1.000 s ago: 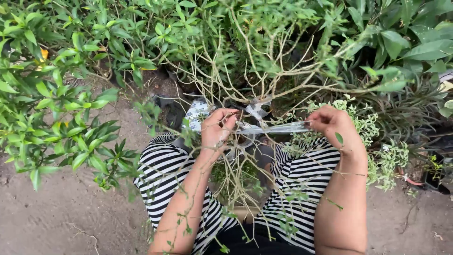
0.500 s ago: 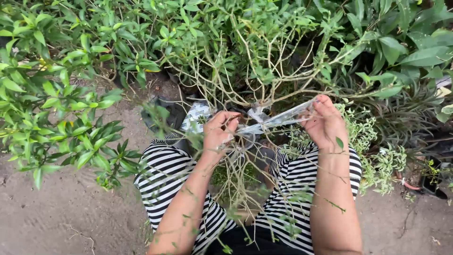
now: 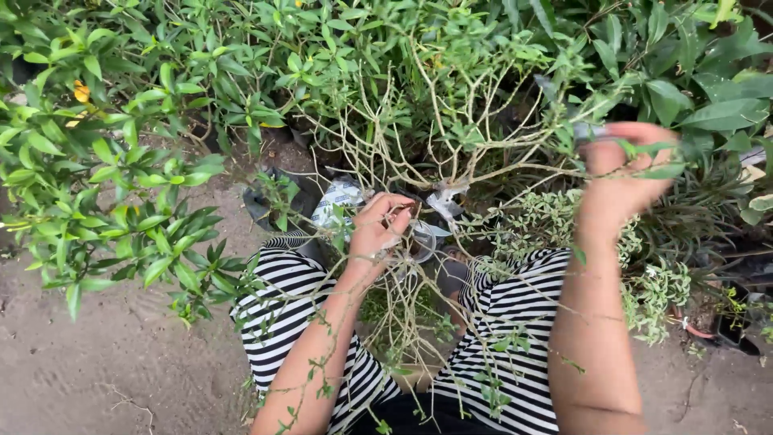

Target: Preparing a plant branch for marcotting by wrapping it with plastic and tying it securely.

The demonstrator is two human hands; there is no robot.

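Two hands work at the bare, pale-stemmed shrub (image 3: 419,153) that stands between the person's knees; nearest the camera, low in the frame, lie the black-and-white striped trousers (image 3: 282,306), with thin twigs trailing across both forearms. At centre frame the left hand (image 3: 378,225) sits where it sat a second ago, fingers curled and pinching the wrapped spot on a stem, where a knot of clear plastic wrapping (image 3: 439,201) clings to the branch. What has changed is on the other side: the right hand (image 3: 624,173) has swung from mid-right up to the upper right of the frame and is blurred with motion; it seems closed on something, a glint of clear film showing at its top, but the blur does not let me tell its grip for sure; the long clear strip that was stretched between the hands a second ago no longer spans the gap, so the wrap appears to be going round the stem again or being drawn out far from the joint, held firm at the left end. Beside the left wrist lies a white patterned bag (image 3: 338,197) on bare brown soil (image 3: 97,370). Farther off, glossy green-leaved bushes (image 3: 121,177) crowd the left and top; a small variegated plant (image 3: 652,282) sits at right; crossing twigs hem in both wrists.
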